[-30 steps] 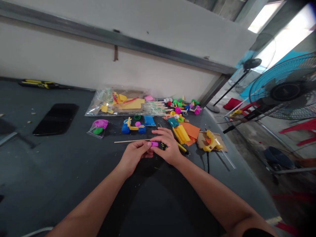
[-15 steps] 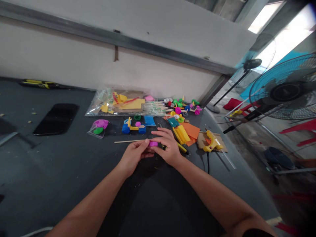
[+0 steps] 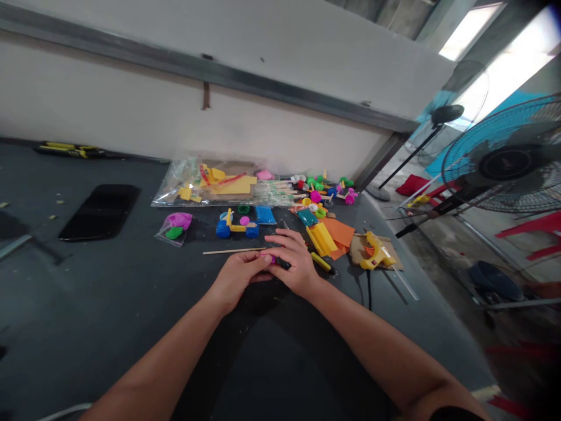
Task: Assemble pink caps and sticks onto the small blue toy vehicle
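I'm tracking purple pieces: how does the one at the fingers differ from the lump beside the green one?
The purple piece is held in the fingers; the purple lump is on the table. The piece is mostly hidden, the lump largely visible. Both are purple.

The stick [image 3: 232, 251] lies before the toy car [image 3: 238, 228], between phone [image 3: 100, 211] and glue gun [image 3: 376, 257].

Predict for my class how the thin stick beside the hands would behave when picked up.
The thin stick is probably stiff, since it lies straight. Being so slender, it is likely light and might snap if bent.
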Available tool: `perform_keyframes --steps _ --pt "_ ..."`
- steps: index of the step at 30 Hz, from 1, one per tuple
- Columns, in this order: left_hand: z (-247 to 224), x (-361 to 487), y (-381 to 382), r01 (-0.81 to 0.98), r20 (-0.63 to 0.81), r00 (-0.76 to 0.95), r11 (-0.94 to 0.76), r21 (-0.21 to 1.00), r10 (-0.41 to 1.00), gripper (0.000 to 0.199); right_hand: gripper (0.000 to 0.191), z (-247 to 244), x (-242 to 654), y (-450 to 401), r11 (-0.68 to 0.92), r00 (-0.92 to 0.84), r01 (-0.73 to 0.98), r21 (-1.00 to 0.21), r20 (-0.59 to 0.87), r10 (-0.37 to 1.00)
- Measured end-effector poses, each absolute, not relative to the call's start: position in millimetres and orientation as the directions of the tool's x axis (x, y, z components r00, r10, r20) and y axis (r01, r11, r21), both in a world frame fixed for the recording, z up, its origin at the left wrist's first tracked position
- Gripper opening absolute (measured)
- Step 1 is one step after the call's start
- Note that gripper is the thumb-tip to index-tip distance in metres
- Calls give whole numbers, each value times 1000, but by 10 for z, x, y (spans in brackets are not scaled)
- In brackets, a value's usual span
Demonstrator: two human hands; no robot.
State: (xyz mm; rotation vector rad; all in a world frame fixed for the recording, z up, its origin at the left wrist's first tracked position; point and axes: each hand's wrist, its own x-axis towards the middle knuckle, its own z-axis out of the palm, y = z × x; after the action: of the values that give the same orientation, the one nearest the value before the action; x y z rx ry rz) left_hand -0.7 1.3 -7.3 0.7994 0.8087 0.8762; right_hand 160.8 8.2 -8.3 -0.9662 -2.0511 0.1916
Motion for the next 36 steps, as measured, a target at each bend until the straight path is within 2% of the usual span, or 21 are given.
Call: perform_keyframes --steps 5,10,32,36 --pt "-85 -16 13 -352 -288 374 422 835 882 16 22 -68 1608 75 688 -350 563 -458 622 700" --pt "-72 -27 26 -371 -272 406 430 823 872 18 15 -56 1609 76 671 -327 563 -482 617 716" --pt "-62 -23 21 -356 -293 405 444 822 866 16 18 -66 1611 65 688 -380 597 -412 611 695" --pt "-56 -36 25 -371 -282 409 441 817 868 17 17 -64 1631 81 680 -354 580 -448 613 706"
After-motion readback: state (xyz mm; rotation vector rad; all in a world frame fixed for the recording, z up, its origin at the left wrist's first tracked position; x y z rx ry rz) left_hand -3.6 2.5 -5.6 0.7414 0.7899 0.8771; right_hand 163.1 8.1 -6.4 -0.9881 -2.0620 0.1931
